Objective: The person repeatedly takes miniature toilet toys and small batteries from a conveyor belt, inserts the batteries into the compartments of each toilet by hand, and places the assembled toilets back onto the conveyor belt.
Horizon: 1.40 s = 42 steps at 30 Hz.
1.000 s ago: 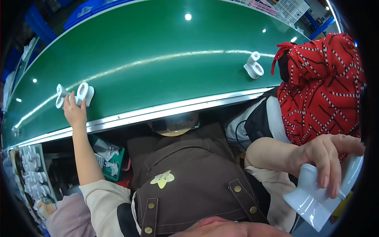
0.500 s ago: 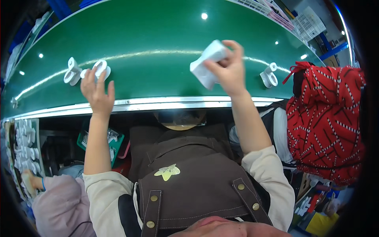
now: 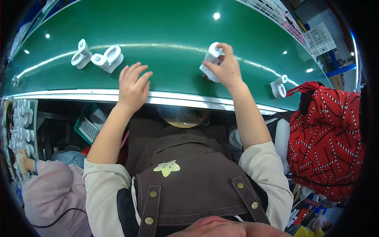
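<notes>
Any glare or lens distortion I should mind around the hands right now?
Head view: a long glare streak arcs across the green table, passing behind the white piece in the right hand; same view, the left hand lies clear of that streak; head view again, the fisheye bows the metal edge strip, and the corners go black.

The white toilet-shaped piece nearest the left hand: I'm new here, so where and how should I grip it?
Probably pinch the toilet-shaped piece by its bowl's outer sides, coming from the right: the rounded bowl is nearer the left hand, while the tank sits close to another white piece.
</notes>
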Available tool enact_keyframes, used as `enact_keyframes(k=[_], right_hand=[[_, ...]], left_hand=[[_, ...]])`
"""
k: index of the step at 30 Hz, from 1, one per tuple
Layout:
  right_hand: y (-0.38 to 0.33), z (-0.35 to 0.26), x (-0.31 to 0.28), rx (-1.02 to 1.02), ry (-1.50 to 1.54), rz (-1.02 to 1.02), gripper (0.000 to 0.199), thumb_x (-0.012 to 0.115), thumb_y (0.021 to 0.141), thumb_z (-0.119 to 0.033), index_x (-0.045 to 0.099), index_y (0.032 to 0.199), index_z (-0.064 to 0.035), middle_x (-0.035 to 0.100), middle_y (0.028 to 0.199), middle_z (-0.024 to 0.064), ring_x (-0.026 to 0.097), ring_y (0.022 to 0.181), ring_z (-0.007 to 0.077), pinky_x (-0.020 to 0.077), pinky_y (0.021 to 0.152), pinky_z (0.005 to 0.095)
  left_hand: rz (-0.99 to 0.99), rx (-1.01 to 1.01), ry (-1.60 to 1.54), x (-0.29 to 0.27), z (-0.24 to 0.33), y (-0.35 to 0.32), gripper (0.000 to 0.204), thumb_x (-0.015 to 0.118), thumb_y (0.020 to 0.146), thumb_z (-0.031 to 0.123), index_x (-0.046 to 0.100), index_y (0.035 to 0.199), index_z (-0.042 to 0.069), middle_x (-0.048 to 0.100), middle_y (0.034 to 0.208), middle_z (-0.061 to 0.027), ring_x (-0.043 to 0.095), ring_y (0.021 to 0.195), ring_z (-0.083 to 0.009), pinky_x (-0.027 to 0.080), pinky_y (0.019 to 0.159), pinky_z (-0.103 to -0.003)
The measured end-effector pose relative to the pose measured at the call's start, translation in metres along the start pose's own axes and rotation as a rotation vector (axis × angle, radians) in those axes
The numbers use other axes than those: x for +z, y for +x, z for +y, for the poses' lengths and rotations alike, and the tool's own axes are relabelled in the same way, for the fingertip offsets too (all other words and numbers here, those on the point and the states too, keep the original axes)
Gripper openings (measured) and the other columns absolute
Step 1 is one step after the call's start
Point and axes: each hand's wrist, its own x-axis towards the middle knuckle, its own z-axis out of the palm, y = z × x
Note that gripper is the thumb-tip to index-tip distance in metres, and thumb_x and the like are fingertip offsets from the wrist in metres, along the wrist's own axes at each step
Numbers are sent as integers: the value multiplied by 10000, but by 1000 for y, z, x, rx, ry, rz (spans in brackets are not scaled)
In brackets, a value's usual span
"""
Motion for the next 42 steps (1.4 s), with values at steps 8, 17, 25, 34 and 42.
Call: enact_keyframes(k=[8, 17, 25, 34, 42], right_hand=[[-6, 6, -14, -69, 406, 386, 690, 847, 724, -177, 402, 1242, -72, 603, 1197, 150, 659, 1009, 287, 556, 811, 399], [-22, 97, -31, 62, -254, 118, 787, 835, 686, -196, 413, 1338, -73, 583, 1248, 182, 605, 1054, 413, 498, 883, 462], [-21, 4, -30, -284, -110, 382, 699, 721, 774, -110, 413, 1400, -63, 342, 1492, 230, 350, 1372, 407, 324, 1103, 469], [37, -141, 141, -599, 364, -161, 800, 752, 756, -116, 355, 1450, -77, 453, 1427, 163, 454, 1296, 346, 347, 1106, 434], [87, -166, 166, -695, 91, -577, 695, 809, 700, -161, 513, 1325, -101, 618, 1201, 146, 566, 1153, 301, 315, 1091, 453]], left_hand=[[50, 80, -121, 33, 28, 36, 307, 671, 749, 25, 651, 1052, 68, 630, 1152, -92, 575, 1146, -305, 406, 1005, -476], [-432, 379, -62, 139, 119, 91, 213, 555, 846, 179, 656, 1019, 104, 597, 973, -60, 569, 956, -237, 466, 831, -364], [-83, -343, -537, 162, 65, 56, 214, 504, 902, 91, 612, 1081, 44, 609, 934, -124, 591, 798, -229, 514, 733, -379], [478, -959, -2042, -26, -13, -49, 295, 541, 1006, 225, 516, 1237, 43, 561, 999, -49, 493, 782, -125, 435, 663, -251], [602, -943, -2067, -35, -47, -63, 192, 562, 998, 247, 579, 1072, 71, 576, 927, -32, 476, 747, -118, 401, 623, -242]])
